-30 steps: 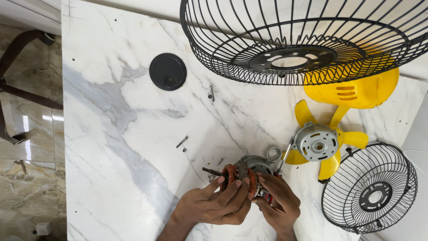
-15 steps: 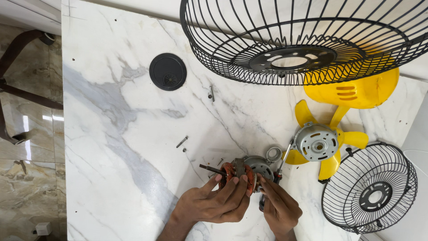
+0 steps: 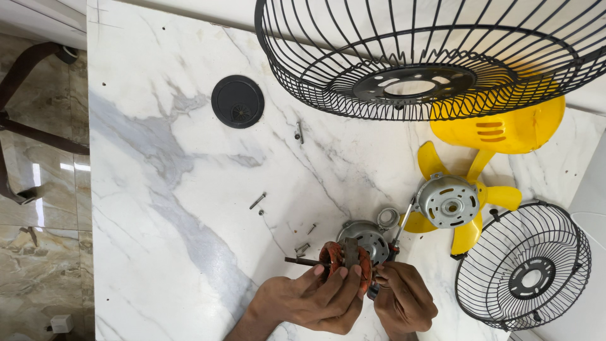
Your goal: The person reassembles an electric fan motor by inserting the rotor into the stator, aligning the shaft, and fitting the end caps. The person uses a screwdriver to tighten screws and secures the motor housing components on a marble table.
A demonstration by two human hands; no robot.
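Note:
My left hand grips a copper-wound motor stator with a thin dark shaft sticking out to the left, held just above the marble table. My right hand is closed around a dark tool handle at the stator's right side, beside a screwdriver that points up toward the fan blade. A grey motor end cover lies right behind the stator. A second silver motor cover rests on the yellow fan blade.
A large black wire fan guard stands at the top, with a yellow motor housing behind it. A smaller wire guard lies at right. A black round cap and loose screws lie on the marble. Tiled floor is at left.
The stator has turned in my left hand, so its copper windings now face up. My right hand has shifted down and right beside it.

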